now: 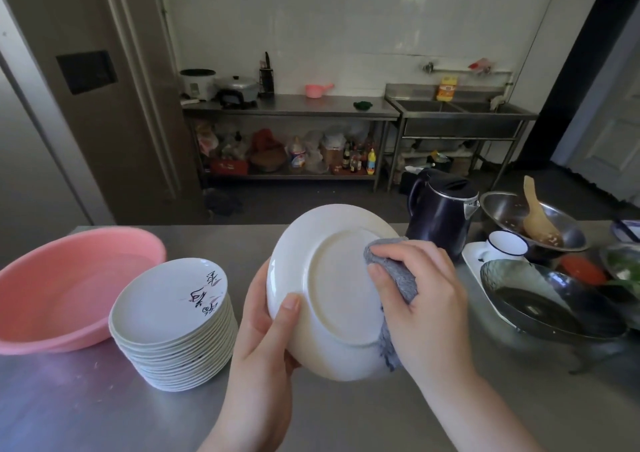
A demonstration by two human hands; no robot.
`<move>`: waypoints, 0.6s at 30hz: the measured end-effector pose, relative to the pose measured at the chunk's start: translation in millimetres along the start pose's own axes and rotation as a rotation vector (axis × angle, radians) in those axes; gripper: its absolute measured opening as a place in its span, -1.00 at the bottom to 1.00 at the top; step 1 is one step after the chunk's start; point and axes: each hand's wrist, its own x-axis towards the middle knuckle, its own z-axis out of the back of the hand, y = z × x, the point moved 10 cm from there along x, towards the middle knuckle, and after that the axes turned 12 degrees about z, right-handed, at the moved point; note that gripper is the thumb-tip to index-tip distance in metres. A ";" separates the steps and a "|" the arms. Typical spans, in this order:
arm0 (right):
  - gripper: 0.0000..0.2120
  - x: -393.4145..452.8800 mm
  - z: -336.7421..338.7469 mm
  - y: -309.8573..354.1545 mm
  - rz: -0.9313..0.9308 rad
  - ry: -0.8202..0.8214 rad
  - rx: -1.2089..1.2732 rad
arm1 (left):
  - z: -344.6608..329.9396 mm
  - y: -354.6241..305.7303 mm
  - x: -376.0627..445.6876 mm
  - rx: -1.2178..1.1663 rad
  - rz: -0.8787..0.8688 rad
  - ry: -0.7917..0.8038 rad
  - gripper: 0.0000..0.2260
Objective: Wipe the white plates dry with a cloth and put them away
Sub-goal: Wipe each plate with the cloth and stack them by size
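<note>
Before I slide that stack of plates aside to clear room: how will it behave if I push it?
The stack of plates is tall, so probably heavy; pushed low, it should slide on the smooth steel counter. Its layers already look slightly offset, so a high push might shift the top plates. They look glazed and breakable, so I would move them gently.

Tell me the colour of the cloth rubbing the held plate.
Grey: the grey cloth in the right hand, best in the head view.

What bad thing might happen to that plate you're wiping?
The plate is held up off the counter by the left hand at its rim alone, so it might slip and drop. The right hand pushes the cloth near the dark kettle, which it might bump.
</note>
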 end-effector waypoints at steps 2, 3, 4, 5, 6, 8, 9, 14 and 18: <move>-0.88 5.8 -2.5 4.0 0.005 -0.019 0.023 | -5.1 0.6 -1.1 0.029 -0.011 0.026 -0.57; -0.88 9.1 -4.7 9.0 0.028 -0.021 0.043 | -8.7 1.4 -1.9 0.040 -0.014 0.047 -0.56; -0.87 11.9 -7.8 14.9 0.057 -0.013 0.067 | -11.8 2.0 -2.7 0.045 -0.016 0.067 -0.56; -0.87 13.9 -11.5 20.9 0.086 0.005 0.090 | -12.7 2.4 -3.1 0.042 -0.016 0.074 -0.57; -0.86 14.6 -15.6 26.2 0.110 0.033 0.115 | -11.5 2.4 -3.2 0.033 -0.015 0.066 -0.57; -0.85 11.9 -25.2 34.9 0.147 0.115 0.171 | -5.3 2.0 -1.1 0.010 -0.010 0.035 -0.59; -0.85 8.4 -30.3 38.8 0.165 0.168 0.203 | -2.8 1.3 0.3 0.003 -0.009 0.027 -0.60; -0.89 -11.4 -37.8 43.7 0.229 0.324 0.273 | 9.8 -10.0 4.5 -0.026 -0.042 -0.003 -0.62; -0.91 -6.8 -19.7 22.2 0.217 0.237 0.174 | 14.7 -13.9 4.7 -0.043 -0.049 -0.006 -0.60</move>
